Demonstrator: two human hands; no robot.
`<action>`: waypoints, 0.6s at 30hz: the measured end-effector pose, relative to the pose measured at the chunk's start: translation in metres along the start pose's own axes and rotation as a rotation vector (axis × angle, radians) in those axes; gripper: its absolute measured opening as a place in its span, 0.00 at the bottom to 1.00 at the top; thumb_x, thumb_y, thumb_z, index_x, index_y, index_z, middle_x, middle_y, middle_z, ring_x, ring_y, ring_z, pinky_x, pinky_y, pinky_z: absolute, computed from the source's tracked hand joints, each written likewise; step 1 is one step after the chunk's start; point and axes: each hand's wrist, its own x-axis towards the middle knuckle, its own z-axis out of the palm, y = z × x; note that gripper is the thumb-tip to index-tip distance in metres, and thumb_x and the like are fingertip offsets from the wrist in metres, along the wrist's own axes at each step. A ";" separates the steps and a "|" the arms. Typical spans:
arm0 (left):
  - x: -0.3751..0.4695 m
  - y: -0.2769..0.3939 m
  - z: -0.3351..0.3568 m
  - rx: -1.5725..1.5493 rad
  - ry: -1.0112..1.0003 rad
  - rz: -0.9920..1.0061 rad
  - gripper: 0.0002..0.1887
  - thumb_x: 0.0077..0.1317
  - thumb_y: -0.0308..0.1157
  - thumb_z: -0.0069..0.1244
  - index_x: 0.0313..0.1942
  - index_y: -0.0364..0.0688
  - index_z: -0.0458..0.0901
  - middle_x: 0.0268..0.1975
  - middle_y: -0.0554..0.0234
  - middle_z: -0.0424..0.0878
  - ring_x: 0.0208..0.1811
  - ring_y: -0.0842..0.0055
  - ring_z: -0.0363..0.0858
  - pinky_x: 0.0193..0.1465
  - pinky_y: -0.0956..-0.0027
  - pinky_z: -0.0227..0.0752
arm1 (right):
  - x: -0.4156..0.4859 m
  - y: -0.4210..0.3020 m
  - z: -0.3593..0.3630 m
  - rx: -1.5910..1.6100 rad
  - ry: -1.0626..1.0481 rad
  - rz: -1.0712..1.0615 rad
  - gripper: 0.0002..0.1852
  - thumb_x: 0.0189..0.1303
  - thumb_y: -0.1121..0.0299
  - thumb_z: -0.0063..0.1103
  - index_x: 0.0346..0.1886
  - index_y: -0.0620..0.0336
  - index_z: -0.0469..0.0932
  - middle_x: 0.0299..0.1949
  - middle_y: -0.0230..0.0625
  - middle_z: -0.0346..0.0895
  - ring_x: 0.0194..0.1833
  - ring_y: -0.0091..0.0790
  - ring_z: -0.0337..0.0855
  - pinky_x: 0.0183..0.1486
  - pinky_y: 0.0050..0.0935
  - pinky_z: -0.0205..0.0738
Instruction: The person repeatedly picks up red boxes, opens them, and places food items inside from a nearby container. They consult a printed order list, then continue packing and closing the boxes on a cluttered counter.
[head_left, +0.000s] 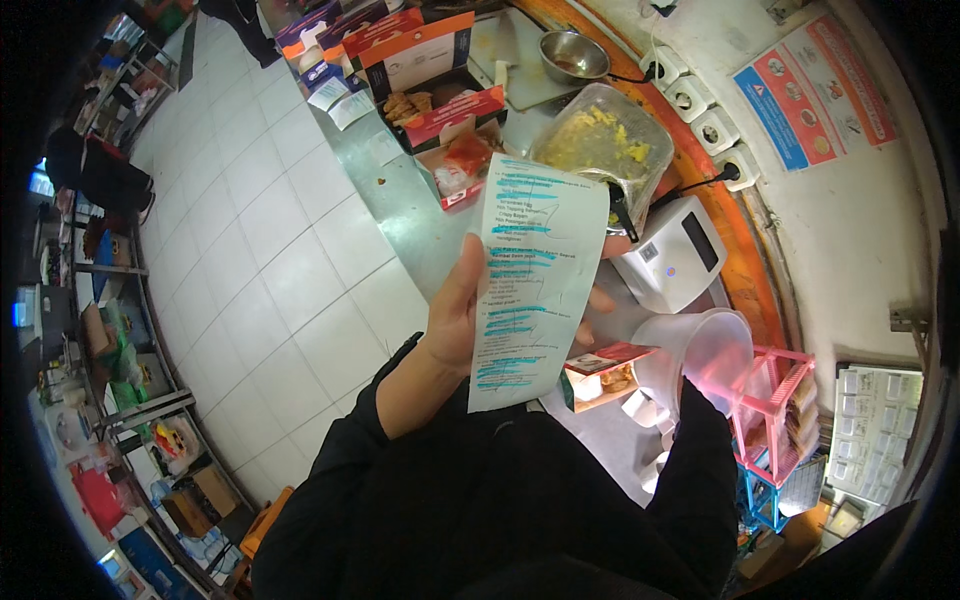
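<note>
My left hand (448, 311) holds a long paper slip (536, 300) upright, with the thumb along its left edge and fingertips showing past its right edge. The slip bears printed lines, many marked in turquoise, and pen strokes. My right sleeve (694, 465) reaches up to a translucent plastic tub (686, 349); the right hand itself is out of sight. Beyond the slip, an opened food box (442, 116) contains fried pieces, and a smaller red box (466, 166) contains wrapped food. Another small box (607, 381) with food stands just right of the slip.
A clear container (596, 139) of yellow food has a black handle (621, 214) at its edge. Behind are a knife (505, 52), a steel bowl (574, 56) and a white device (671, 255). Pink rack (772, 412) at right; two people (97, 172) across the tiled floor (277, 247).
</note>
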 end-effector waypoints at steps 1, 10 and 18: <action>0.000 0.000 -0.001 -0.007 0.020 0.006 0.44 0.71 0.65 0.24 0.73 0.37 0.47 0.72 0.34 0.54 0.52 0.57 0.82 0.52 0.59 0.80 | 0.001 0.002 0.000 0.007 0.003 0.001 0.26 0.51 0.60 0.65 0.55 0.57 0.77 0.35 0.46 0.84 0.35 0.43 0.85 0.40 0.42 0.78; 0.009 -0.002 -0.006 -0.031 -0.031 -0.011 0.43 0.71 0.63 0.27 0.73 0.38 0.47 0.72 0.34 0.53 0.58 0.54 0.77 0.52 0.58 0.80 | -0.016 0.018 0.006 0.060 0.067 -0.002 0.26 0.53 0.60 0.65 0.56 0.57 0.77 0.35 0.47 0.84 0.32 0.42 0.85 0.37 0.41 0.78; 0.013 -0.004 -0.015 -0.014 -0.010 -0.059 0.42 0.72 0.63 0.26 0.73 0.39 0.48 0.72 0.33 0.53 0.58 0.52 0.77 0.52 0.56 0.80 | -0.033 0.059 0.014 0.249 0.354 -0.061 0.26 0.54 0.60 0.64 0.57 0.57 0.76 0.34 0.47 0.84 0.30 0.41 0.85 0.35 0.41 0.78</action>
